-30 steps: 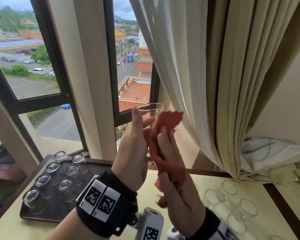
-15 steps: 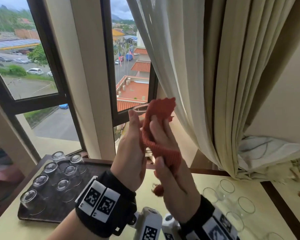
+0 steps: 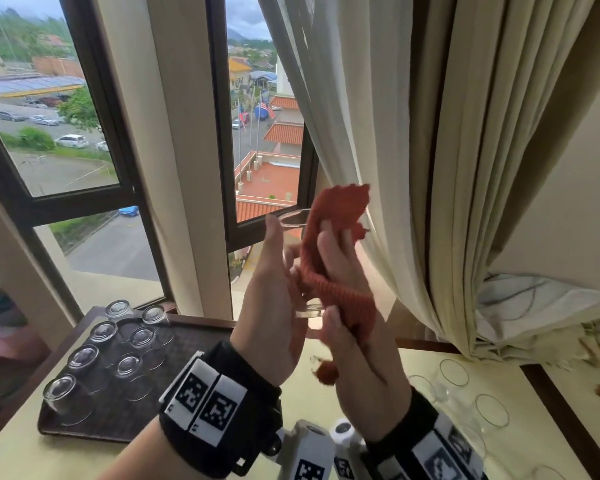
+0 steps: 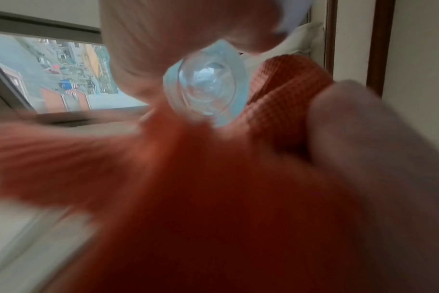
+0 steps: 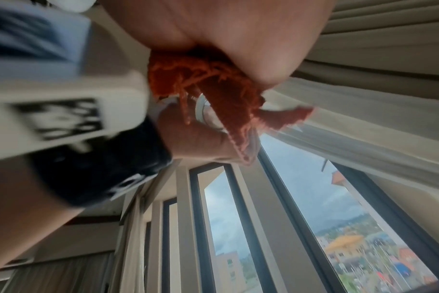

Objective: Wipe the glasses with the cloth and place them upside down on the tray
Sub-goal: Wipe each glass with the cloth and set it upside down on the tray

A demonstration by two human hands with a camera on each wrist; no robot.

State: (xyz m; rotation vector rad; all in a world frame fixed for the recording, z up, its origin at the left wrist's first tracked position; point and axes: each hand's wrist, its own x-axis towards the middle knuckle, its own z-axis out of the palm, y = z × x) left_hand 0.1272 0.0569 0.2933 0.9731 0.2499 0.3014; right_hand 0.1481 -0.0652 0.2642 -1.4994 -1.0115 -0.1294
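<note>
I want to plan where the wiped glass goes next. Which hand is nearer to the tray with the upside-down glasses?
Left. The left hand is raised above the table just right of the dark tray's right end, holding the glass. The right hand, with the orange cloth, is farther right.

I seem to be in an upper-floor hotel or guest room: tall dark-framed windows (image 3: 94,202) look down on a car park and red roofs, heavy cream curtains (image 3: 413,150) hang beside them, and a dark rectangular serving tray (image 3: 187,344) sits at my pale table's (image 3: 66,459) left edge.
</note>
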